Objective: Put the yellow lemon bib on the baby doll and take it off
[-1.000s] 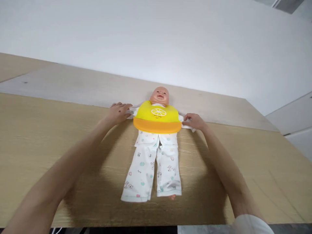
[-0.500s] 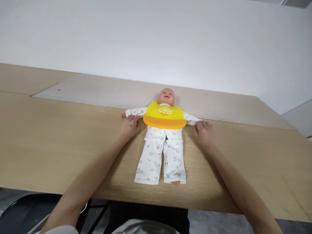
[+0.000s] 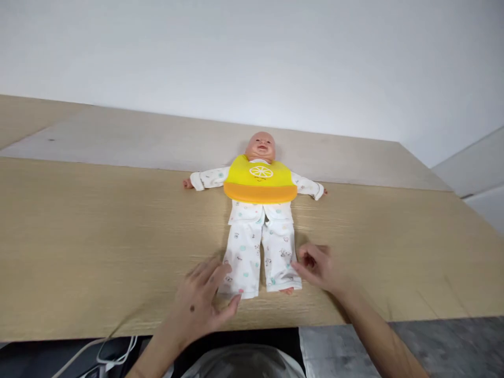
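Observation:
A baby doll lies on its back with both arms spread. It wears a white patterned top, matching trousers and a yellow bib with an orange pocket and a citrus-slice print. My left hand is at the lower end of one trouser leg, fingers apart and partly over its cuff; whether it touches the cloth I cannot tell. Beside the other leg is my right hand, fingers bent, thumb apart and reaching the trouser edge. Neither hand holds anything. A bare doll foot pokes from the right cuff.
The doll rests on a wooden table with a paler strip along the back, against a white wall. Below the front edge at the left, a white cable hangs over something dark. Grey floor shows at the lower right.
Both hands have left the doll's sleeves and come down toward me to the trouser legs. The left hand's fingers have spread. The view has shifted slightly; the doll lies in the same pose.

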Available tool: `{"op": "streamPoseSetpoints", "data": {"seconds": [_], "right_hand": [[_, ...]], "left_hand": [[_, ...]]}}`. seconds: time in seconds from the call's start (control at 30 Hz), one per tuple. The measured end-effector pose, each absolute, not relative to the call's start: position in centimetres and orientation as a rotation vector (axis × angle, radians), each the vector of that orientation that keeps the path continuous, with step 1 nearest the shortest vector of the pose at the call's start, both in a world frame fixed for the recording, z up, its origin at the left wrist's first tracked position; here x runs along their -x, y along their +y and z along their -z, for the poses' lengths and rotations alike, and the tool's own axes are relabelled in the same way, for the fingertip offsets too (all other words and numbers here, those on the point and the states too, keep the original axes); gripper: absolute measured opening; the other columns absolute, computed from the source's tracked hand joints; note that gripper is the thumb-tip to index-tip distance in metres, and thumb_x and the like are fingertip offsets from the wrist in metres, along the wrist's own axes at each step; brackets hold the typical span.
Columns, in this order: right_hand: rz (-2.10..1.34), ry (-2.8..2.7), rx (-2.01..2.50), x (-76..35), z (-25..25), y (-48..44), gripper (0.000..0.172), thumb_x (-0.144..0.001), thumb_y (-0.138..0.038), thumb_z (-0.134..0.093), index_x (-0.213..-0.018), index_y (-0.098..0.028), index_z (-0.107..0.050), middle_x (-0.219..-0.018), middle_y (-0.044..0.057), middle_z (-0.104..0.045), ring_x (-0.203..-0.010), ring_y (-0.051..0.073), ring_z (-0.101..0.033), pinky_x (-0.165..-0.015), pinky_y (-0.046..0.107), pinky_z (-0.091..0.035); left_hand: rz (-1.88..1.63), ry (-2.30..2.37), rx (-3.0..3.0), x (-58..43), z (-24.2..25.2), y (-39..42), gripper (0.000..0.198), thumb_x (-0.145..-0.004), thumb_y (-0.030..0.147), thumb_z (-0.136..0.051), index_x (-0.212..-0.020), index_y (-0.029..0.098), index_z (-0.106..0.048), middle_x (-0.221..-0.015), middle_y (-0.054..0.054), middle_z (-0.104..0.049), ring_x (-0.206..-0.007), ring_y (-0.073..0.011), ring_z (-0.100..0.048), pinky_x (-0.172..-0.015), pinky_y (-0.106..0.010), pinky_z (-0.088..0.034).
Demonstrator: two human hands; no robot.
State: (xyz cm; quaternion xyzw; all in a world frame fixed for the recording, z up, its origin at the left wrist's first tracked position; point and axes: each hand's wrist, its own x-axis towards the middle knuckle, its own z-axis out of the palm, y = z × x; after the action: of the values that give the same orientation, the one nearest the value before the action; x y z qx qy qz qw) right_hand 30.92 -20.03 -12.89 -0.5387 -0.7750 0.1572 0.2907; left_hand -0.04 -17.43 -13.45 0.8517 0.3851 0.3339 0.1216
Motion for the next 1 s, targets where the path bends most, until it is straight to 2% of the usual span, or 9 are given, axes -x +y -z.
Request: {"op": "streamPoseSetpoints", "data": {"seconds": [0.1, 0.23, 0.4, 0.53, 0.67, 0.77, 0.87, 0.93, 1.0], "right_hand": [[-0.141, -2.226, 1.289, -29.8, 13.4, -21.6, 0.027, -0.082, -0.042, -0.065, -0.08, -0.022, -0.047, -0.058, -0.004, -0.055, -0.05, 0.01, -0.051, -0.049, 0.026, -0.039], [-0.016, -2.295, 1.29, -28.8, 13.8, -22.2, 0.026, -0.082, -0.042, -0.059, -0.08, -0.023, -0.042, -0.059, -0.004, -0.055, -0.051, 0.013, -0.055, -0.048, 0.029, -0.041], [-0.135, -2.285, 1.231, -28.3, 15.2, -22.0, 0.021, -0.079, -0.036, -0.05, -0.073, -0.022, -0.035, -0.056, -0.006, -0.054, -0.049, 0.013, -0.056, -0.046, 0.027, -0.038], [-0.04, -2.205, 1.177, -28.0, 16.7, -22.0, 0.025, -0.071, -0.038, -0.049, -0.066, -0.02, -0.033, -0.049, -0.005, -0.046, -0.04, 0.012, -0.047, -0.041, 0.027, -0.029], [-0.073, -2.313, 1.128, -28.4, 15.6, -22.4, 0.021, -0.077, -0.035, -0.053, -0.069, -0.021, -0.038, -0.054, -0.005, -0.051, -0.047, 0.012, -0.05, -0.045, 0.027, -0.033], [-0.153, -2.303, 1.214, -29.8, 13.8, -21.6, 0.027, -0.085, -0.034, -0.051, -0.066, -0.02, -0.039, -0.051, -0.004, -0.048, -0.046, 0.011, -0.046, -0.047, 0.026, -0.03], [-0.118, -2.113, 1.547, -32.8, 13.0, -18.2, 0.027, -0.09, -0.031, -0.048, -0.066, -0.02, -0.045, -0.055, 0.0, -0.05, -0.049, 0.011, -0.044, -0.052, 0.026, -0.033], [-0.015, -1.86, 1.74, -35.7, 13.2, -14.7, 0.023, -0.089, -0.035, -0.048, -0.071, -0.02, -0.05, -0.062, 0.003, -0.054, -0.056, 0.013, -0.047, -0.057, 0.028, -0.038], [0.012, -1.668, 1.822, -38.8, 13.9, -11.1, 0.024, -0.082, -0.043, -0.055, -0.078, -0.019, -0.054, -0.078, 0.007, -0.06, -0.072, 0.018, -0.055, -0.069, 0.031, -0.046]], "left_hand": [[-1.01, 1.141, -2.665, -0.2, 15.2, -19.5, 0.036, -0.073, 0.029, -0.066, -0.109, 0.035, -0.064, -0.087, -0.01, -0.072, -0.076, -0.033, -0.071, -0.064, -0.048, -0.062], [-1.063, 1.179, -2.835, -0.7, 16.5, -19.0, 0.023, -0.079, 0.014, -0.059, -0.095, 0.029, -0.064, -0.093, -0.012, -0.072, -0.078, -0.0286, -0.071, -0.064, -0.041, -0.062], [-1.025, 1.049, -2.96, -0.7, 16.9, -18.9, 0.019, -0.078, 0.012, -0.059, -0.085, 0.028, -0.066, -0.086, -0.008, -0.071, -0.075, -0.0251, -0.07, -0.063, -0.038, -0.061], [-1.143, 0.791, -3.028, -0.3, 16.5, -19.5, 0.022, -0.068, 0.016, -0.065, -0.081, 0.033, -0.073, -0.079, -0.009, -0.072, -0.072, -0.0267, -0.071, -0.063, -0.039, -0.064], [-1.203, 0.581, -2.952, 0.6, 14.7, -17.9, 0.025, -0.067, 0.018, -0.061, -0.076, 0.038, -0.074, -0.07, -0.007, -0.071, -0.06, -0.0235, -0.069, -0.053, -0.036, -0.062], [-1.033, 0.777, -2.83, 1.1, 13.6, -14.7, 0.025, -0.075, 0.015, -0.054, -0.074, 0.034, -0.069, -0.068, -0.004, -0.07, -0.061, -0.0221, -0.068, -0.052, -0.036, -0.059], [-0.837, 1.163, -2.616, 1.4, 13.6, -10.2, 0.02, -0.085, 0.021, -0.046, -0.074, 0.025, -0.062, -0.072, -0.004, -0.069, -0.066, -0.0205, -0.066, -0.059, -0.035, -0.054], [-0.791, 1.381, -2.515, 1.6, 14.0, -6.8, 0.018, -0.086, 0.027, -0.045, -0.077, 0.022, -0.059, -0.075, -0.004, -0.068, -0.068, -0.0194, -0.064, -0.063, -0.033, -0.05], [-0.791, 1.528, -2.462, 2.1, 14.6, -3.6, 0.019, -0.087, 0.031, -0.045, -0.078, 0.021, -0.057, -0.075, -0.005, -0.065, -0.072, -0.0204, -0.061, -0.064, -0.033, -0.047]]}}
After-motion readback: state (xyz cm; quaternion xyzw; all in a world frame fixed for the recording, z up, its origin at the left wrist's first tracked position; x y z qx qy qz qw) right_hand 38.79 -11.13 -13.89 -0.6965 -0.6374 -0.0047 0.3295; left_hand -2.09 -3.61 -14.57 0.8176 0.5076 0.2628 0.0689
